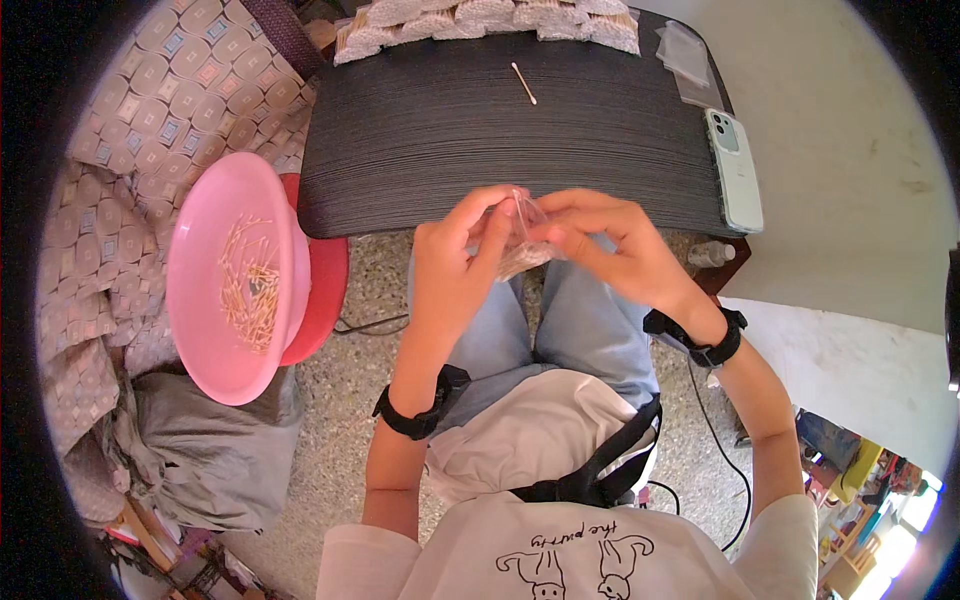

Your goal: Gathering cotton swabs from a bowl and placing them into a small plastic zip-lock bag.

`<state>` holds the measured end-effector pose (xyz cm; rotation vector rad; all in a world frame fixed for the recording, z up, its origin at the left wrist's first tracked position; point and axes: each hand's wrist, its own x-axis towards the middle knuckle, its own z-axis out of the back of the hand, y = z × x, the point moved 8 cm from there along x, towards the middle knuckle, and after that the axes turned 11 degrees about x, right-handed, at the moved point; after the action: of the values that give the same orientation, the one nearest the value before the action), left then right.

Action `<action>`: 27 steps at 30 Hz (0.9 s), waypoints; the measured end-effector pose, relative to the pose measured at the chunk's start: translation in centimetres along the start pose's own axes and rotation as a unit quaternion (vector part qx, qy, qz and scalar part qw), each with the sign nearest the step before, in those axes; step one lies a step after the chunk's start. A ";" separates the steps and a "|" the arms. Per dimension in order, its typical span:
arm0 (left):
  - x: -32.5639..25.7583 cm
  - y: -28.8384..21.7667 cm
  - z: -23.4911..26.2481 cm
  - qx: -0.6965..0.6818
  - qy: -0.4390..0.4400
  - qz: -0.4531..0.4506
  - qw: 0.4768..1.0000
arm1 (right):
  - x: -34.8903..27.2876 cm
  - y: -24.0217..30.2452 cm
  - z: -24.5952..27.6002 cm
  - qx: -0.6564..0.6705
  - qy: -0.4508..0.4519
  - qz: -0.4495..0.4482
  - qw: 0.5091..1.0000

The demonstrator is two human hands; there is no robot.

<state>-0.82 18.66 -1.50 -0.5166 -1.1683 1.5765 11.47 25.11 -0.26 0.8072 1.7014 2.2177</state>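
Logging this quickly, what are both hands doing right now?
Left hand: closed, pinching the small clear plastic bag.
Right hand: closed, pinching the same bag at its top edge.

A small clear plastic packet [522, 240] is pinched between both hands [545, 245] at the near edge of the dark worktop [450, 140]. Filled white packets [490, 22] line the far edge; empty clear bags [688, 58] lie at the far right.

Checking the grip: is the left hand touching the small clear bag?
Touching. The head view shows the left hand fingers pressed on the small clear bag.
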 end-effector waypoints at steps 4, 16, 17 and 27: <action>-0.1 0.6 0.3 -0.013 0.001 0.023 1.000 | -0.3 -2.2 1.3 0.148 -0.062 -0.121 0.980; -0.8 -1.1 -0.3 0.014 0.033 -0.036 0.999 | -0.5 -4.5 -1.2 0.239 0.056 -0.261 0.934; -0.9 -1.1 -0.3 0.016 0.027 -0.045 0.998 | -0.4 -4.5 -1.1 0.208 0.057 -0.272 0.938; -0.9 2.2 0.5 -0.110 -0.043 0.064 0.991 | -0.9 -4.4 -1.5 0.300 0.031 -0.259 0.917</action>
<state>-1.93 17.75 -3.39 -0.6841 -1.4083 1.6003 10.77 24.77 -4.94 0.3167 2.3332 1.3930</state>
